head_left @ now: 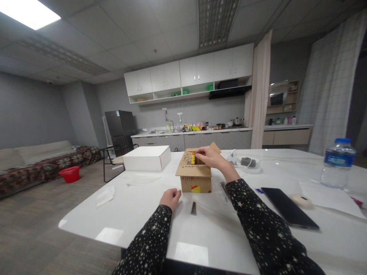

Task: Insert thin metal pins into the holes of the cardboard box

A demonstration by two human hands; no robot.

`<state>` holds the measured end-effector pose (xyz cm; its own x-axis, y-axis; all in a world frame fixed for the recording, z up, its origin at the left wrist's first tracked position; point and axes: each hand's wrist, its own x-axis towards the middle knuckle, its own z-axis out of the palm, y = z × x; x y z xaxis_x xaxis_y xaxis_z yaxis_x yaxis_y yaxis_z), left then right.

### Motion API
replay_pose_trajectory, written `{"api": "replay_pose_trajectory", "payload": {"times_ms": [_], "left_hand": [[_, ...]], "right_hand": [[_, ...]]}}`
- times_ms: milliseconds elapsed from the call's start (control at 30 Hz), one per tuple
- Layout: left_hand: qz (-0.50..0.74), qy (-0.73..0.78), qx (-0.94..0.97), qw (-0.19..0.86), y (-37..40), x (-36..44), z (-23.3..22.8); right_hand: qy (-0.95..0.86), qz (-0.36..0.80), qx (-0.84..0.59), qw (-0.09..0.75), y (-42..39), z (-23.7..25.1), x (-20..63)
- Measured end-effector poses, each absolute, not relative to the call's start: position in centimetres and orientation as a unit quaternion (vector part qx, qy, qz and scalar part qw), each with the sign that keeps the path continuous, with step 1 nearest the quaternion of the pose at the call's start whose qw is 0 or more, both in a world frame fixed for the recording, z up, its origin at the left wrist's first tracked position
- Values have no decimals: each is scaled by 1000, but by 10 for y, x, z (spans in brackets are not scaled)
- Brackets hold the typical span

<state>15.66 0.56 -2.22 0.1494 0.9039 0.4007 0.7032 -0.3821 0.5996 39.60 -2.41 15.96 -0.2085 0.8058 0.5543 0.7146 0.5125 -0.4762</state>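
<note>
A cardboard box [196, 185] with red and yellow print stands in the middle of the white table, its flaps raised. Its top is dotted with small dark marks or holes. Over it, my right hand [210, 156] is closed in a pinch, and a thin, dark, nail-like piece seems to point down from the fingertips. My left hand [171, 198] rests on the table to the left of the box, fingers curled; whatever they may hold is hidden. A small bundle of thin, nail-like metal pieces [194, 208] lies in front of the box. More thin dark pieces [224, 188] lie beside my right forearm.
A white box [146, 158] stands at the back left of the table [137, 214], near a crumpled tissue [105, 196]. To the right are a white corded device [248, 164], a black phone [289, 207], a round beige object [301, 201] and a water bottle [337, 164].
</note>
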Motion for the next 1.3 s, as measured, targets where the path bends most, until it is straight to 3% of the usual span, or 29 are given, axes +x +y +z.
{"api": "replay_pose_trajectory", "payload": {"times_ms": [367,900,1300], "left_hand": [[353,544,750,134,5,158,-22],[343,545,755,124,6,156,-23],[341,544,756,125,6,157,-24]], "right_hand": [[-815,83,-425,385,-22,153,385],[-771,43,-510,379,-21,158,399],[-802,57,-457,380,-17,154,392]]}}
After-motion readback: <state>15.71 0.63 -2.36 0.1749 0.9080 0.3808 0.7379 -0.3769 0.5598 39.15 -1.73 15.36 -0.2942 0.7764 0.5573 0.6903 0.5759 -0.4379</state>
